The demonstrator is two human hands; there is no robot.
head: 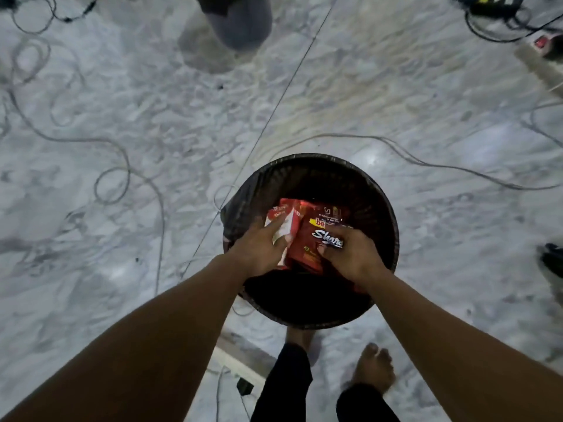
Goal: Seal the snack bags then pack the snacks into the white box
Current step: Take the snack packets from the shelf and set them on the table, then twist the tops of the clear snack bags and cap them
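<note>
Two bare forearms reach down and forward from the bottom corners of the view and meet over a dark round bin (387,208) that stands on the pale marbled floor (152,117). Both hands are inside the bin's mouth.

The left hand (259,251) grips a red and white snack bag (285,219); its fingers (263,229) are curled over the left side of the bag and the thumb presses on its front. The right hand (353,255) grips a red snack bag (307,242) with a white word on a dark band; its fingers (335,252) are curled round the bag's lower right part, just under that band. The two bags touch side by side, tilted up out of the bin, and more red wrapping shows behind them, deeper inside. A dark liner covers the bin's inner wall.

Below the bin stand the person's bare feet (373,370) and black trouser legs (286,385); the left foot is mostly hidden by the bin.

Thin grey cables (122,166) loop across the floor on the left and run off to the right behind the bin. At the top edge is another person's grey-clad leg (243,22). In the top right corner lies a power strip (543,44) with a red switch, among dark cords. A dark shoe (553,258) shows at the right edge.
</note>
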